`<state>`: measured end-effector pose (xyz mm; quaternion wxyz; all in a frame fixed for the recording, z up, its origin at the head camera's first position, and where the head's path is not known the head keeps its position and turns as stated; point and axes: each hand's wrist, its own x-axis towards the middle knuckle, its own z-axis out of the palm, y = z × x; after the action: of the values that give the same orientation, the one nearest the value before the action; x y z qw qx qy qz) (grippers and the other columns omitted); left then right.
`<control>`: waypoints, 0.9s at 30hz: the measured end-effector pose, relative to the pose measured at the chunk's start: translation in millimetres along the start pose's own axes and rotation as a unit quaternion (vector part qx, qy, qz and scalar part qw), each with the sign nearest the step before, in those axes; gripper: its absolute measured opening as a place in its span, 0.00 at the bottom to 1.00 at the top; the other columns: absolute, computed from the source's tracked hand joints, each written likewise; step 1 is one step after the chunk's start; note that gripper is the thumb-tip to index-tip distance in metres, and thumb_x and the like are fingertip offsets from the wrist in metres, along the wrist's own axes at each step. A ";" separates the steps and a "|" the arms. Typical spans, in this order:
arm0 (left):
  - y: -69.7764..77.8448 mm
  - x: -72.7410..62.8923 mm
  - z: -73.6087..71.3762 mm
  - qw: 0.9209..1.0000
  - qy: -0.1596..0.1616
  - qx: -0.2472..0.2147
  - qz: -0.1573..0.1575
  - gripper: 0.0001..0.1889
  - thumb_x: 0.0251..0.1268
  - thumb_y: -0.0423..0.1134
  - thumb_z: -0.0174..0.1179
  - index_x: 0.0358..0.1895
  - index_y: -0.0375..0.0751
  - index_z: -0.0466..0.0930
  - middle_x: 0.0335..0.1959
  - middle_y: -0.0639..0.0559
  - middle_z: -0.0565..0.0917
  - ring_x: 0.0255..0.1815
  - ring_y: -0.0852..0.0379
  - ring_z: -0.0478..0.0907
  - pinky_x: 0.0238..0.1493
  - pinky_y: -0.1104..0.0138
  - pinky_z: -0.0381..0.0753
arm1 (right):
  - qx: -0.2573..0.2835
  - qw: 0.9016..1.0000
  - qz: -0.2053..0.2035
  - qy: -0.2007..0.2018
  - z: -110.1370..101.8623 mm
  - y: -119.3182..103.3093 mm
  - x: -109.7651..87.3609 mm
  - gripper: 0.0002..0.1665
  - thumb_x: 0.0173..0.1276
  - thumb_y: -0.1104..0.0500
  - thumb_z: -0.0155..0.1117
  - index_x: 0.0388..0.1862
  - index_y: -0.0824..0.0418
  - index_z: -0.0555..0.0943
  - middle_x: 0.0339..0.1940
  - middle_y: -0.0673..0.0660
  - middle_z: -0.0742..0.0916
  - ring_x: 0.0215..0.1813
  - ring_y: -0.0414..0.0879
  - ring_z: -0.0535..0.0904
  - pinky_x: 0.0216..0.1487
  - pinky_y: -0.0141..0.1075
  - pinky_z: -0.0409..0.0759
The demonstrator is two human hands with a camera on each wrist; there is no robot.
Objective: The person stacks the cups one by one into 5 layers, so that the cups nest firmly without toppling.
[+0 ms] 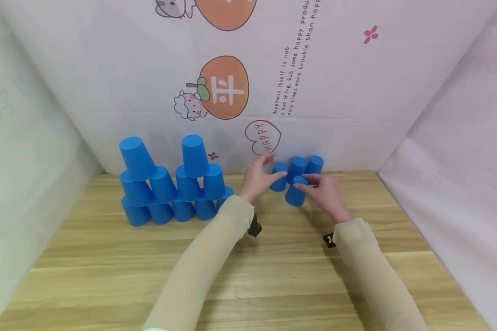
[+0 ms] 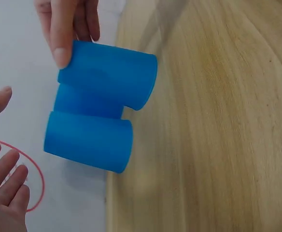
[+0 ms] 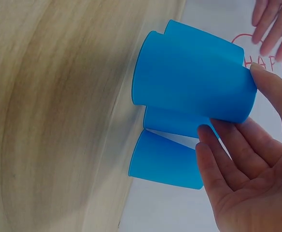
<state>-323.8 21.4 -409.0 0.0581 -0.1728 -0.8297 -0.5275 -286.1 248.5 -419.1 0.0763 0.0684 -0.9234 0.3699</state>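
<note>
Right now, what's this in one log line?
right hand: holds blue cup | left hand: holds nothing | stacked cups: left of both hands

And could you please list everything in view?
Wood-grain table: one, light brown, centre
Printed backdrop: one, white, behind table
Side sheets: two, white, left and right
Round fruit prints: two, orange, backdrop
Cartoon animals: two, white and grey, beside fruits
Heart outline: one, red, backdrop
Flower prints: two, pink, backdrop
Lettering: one block, black, backdrop
Stacked inverted tapered cups: eleven visible, blue, table's left
Grouped inverted tapered cups: four, blue, right of stacked cups
Sleeves: two, beige, foreground
Small devices: two, black, beside sleeves
Left hand: one, bare, near leftmost grouped cup
Right hand: one, bare, holding front grouped cup
</note>
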 end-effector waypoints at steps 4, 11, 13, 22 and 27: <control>-8.3 3.3 6.6 1.000 -0.027 0.011 -0.007 0.41 0.64 0.51 0.72 0.76 0.43 0.66 0.73 0.50 0.72 0.73 0.53 0.67 0.71 0.55 0.68 | 0.003 1.000 -0.003 0.004 0.7 -1.4 0.2 0.35 0.69 0.43 0.71 0.63 0.67 0.81 0.57 0.65 0.86 0.53 0.58 0.82 0.54 0.54 0.82; -19.4 1.9 17.7 0.998 -0.057 0.009 -0.019 0.45 0.62 0.49 0.73 0.79 0.41 0.61 0.75 0.46 0.68 0.75 0.47 0.65 0.72 0.51 0.65 | 0.016 1.000 -0.012 0.011 2.0 -3.8 0.7 0.33 0.68 0.45 0.73 0.61 0.69 0.82 0.54 0.65 0.87 0.49 0.57 0.83 0.51 0.53 0.83; -20.5 1.4 20.4 0.998 -0.056 0.006 -0.022 0.45 0.63 0.48 0.73 0.79 0.41 0.61 0.75 0.45 0.68 0.75 0.47 0.65 0.72 0.51 0.64 | 0.015 1.000 -0.016 0.013 2.7 -3.1 0.5 0.32 0.68 0.47 0.73 0.60 0.69 0.82 0.54 0.65 0.87 0.49 0.57 0.83 0.51 0.53 0.83; -15.6 1.1 28.6 0.997 -0.053 -0.016 -0.052 0.45 0.65 0.45 0.72 0.80 0.40 0.55 0.76 0.43 0.66 0.75 0.43 0.63 0.72 0.47 0.64 | 0.014 1.000 -0.015 0.017 3.6 0.6 -1.1 0.31 0.69 0.47 0.73 0.60 0.69 0.82 0.54 0.65 0.87 0.48 0.57 0.84 0.50 0.53 0.84; -12.3 2.9 31.0 0.997 -0.054 -0.019 -0.055 0.44 0.67 0.43 0.70 0.81 0.42 0.55 0.77 0.44 0.66 0.75 0.44 0.63 0.72 0.48 0.64 | 0.018 1.000 -0.016 0.018 2.6 0.3 -1.6 0.31 0.69 0.48 0.73 0.60 0.70 0.82 0.54 0.66 0.87 0.49 0.58 0.85 0.50 0.53 0.84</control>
<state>-328.2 45.2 -432.3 -0.0187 -0.1562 -0.8298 -0.5354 -284.8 247.0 -421.5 0.0977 0.0779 -0.9140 0.3860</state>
